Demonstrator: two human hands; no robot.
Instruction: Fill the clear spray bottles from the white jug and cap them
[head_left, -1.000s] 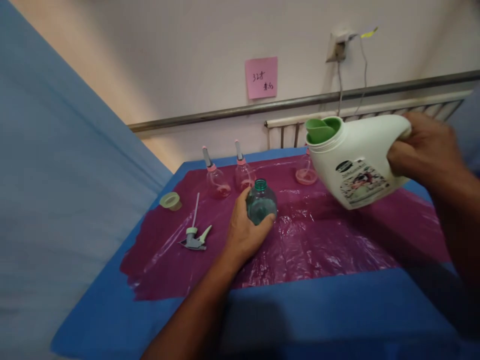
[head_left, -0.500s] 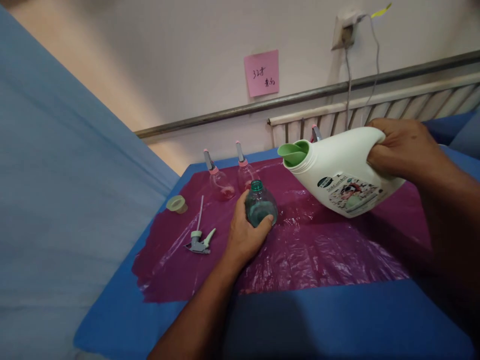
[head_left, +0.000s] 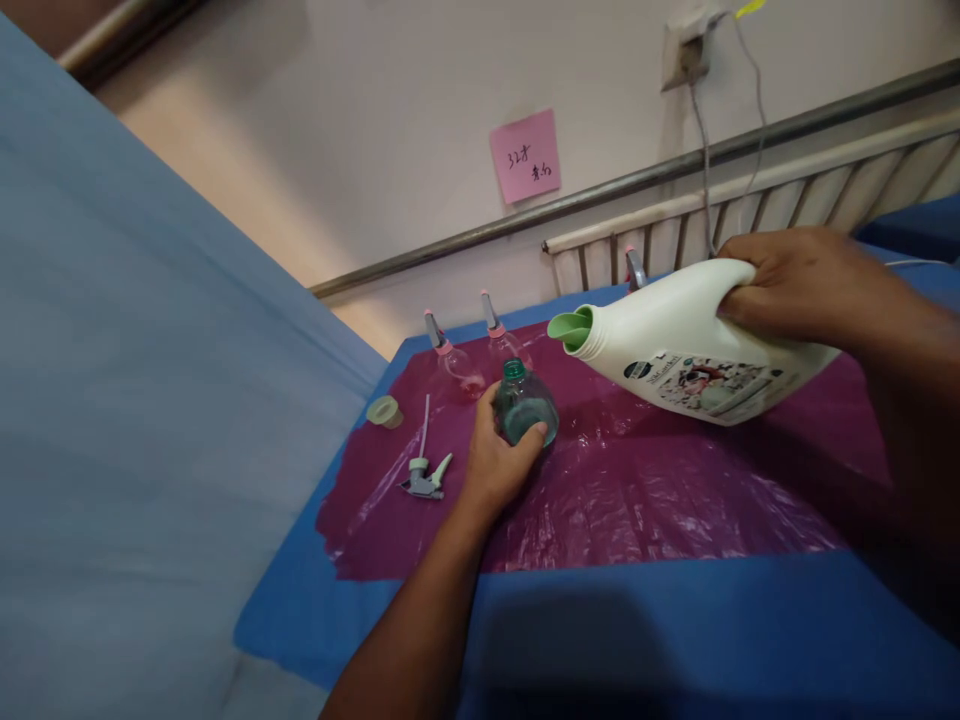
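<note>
My left hand (head_left: 502,455) is wrapped round a clear green spray bottle (head_left: 529,408) with its mouth uncovered and liquid inside. My right hand (head_left: 787,280) grips the handle of a large white jug (head_left: 675,320), tilted so its green pouring spout (head_left: 574,328) points left. The spout stays apart from the bottle's mouth, to its right and a little higher. Left of my left hand lies a grey and pale green trigger sprayer (head_left: 426,480) with its tube. A pale green cap (head_left: 385,412) rests farther left.
Two spray bottles with pink collars (head_left: 457,372) stand behind; a third sprayer top (head_left: 635,268) shows behind the jug. Purple plastic sheeting (head_left: 600,500) covers part of the blue table (head_left: 637,620). A blue curtain (head_left: 150,400) hangs at left; a railing (head_left: 750,205) runs along the wall.
The jug has tipped further towards level, its spout a little lower and farther left. My left hand still holds the bottle. The whole view has shifted and turned slightly.
</note>
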